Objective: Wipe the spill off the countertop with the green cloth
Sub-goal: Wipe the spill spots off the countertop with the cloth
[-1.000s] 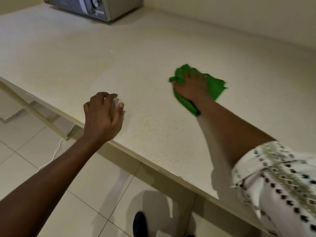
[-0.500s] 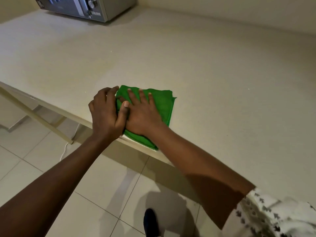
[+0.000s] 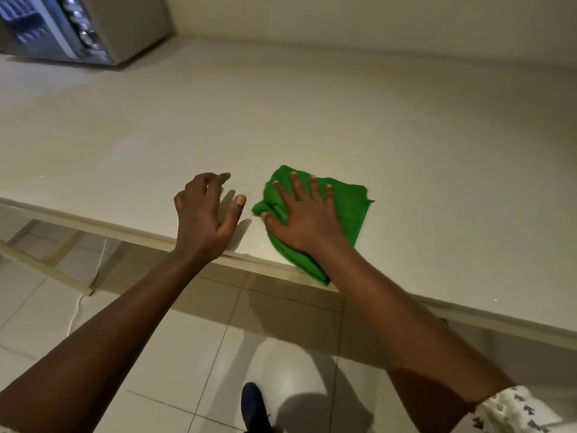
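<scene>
The green cloth (image 3: 346,207) lies bunched on the cream countertop (image 3: 312,120), close to its front edge, with one corner hanging over that edge. My right hand (image 3: 304,214) presses flat on the cloth, fingers spread, covering its left half. My left hand (image 3: 206,214) hovers just left of the cloth at the counter's front edge, fingers curled and apart, holding nothing. No spill is visible on the surface around the cloth.
A silver microwave (image 3: 78,26) stands at the back left corner against the wall. Below the counter edge is a tiled floor (image 3: 156,354) with a white cable (image 3: 76,310) and a slanted support leg (image 3: 46,270). My dark shoe (image 3: 254,407) shows at the bottom.
My right hand slid the cloth from mid-counter to the front edge beside my left hand, then a little to the right. My hands, touching half a second ago, are now apart.
</scene>
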Demonstrator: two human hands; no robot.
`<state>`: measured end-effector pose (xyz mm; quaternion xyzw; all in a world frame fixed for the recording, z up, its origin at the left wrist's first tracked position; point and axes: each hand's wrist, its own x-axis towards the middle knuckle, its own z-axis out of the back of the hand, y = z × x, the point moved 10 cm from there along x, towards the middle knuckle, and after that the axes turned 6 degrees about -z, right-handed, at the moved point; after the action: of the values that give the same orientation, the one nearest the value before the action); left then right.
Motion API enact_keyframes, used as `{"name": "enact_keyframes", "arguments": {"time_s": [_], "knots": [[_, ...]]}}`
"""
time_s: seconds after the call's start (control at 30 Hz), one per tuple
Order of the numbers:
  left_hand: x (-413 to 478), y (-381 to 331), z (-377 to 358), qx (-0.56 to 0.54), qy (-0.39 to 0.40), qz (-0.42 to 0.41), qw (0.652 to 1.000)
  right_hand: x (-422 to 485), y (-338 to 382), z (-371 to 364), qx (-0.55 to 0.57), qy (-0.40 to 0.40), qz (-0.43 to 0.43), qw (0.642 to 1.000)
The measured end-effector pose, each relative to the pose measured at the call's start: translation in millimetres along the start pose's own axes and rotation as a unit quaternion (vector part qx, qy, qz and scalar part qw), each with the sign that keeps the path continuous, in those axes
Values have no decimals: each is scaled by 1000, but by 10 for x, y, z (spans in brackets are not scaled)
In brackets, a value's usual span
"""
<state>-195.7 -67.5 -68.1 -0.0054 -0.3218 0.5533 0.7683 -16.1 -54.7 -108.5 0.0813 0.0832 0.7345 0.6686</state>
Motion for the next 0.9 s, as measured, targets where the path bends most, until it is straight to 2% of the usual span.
{"name": "enact_keyframes", "arguments": {"time_s": [0.17, 0.27, 0.37, 0.47, 0.57, 0.73, 0.8, 0.9], "knots": [[-15, -81, -124, 25, 21, -2, 999, -474, -1392, 334, -24, -13, -149, 988], [-12, -57, -122, 27, 22, 12, 999, -841, -1986, 475, -24, -18, -236, 971], [-10, -60, -136, 29, 29, 14, 999, -1044, -2137, 498, -17, -20, -290, 957], [-8, -52, -149, 24, 30, 6, 999, -1038, -1877, 442, -3, -23, -316, 949], [3, -53, -165, 19, 32, -2, 999, -849, -1224, 313, 3, -33, -250, 968], [24, -92, -128, -18, 27, -18, 999, -560, -87, 6, -3, 21, -45, 999], [53, -206, -164, -43, 50, -41, 997, -530, 23, 1, 12, 35, 9, 999], [55, -569, -301, -41, 120, -139, 982, -613, -159, 131, 37, 13, 35, 999]]}}
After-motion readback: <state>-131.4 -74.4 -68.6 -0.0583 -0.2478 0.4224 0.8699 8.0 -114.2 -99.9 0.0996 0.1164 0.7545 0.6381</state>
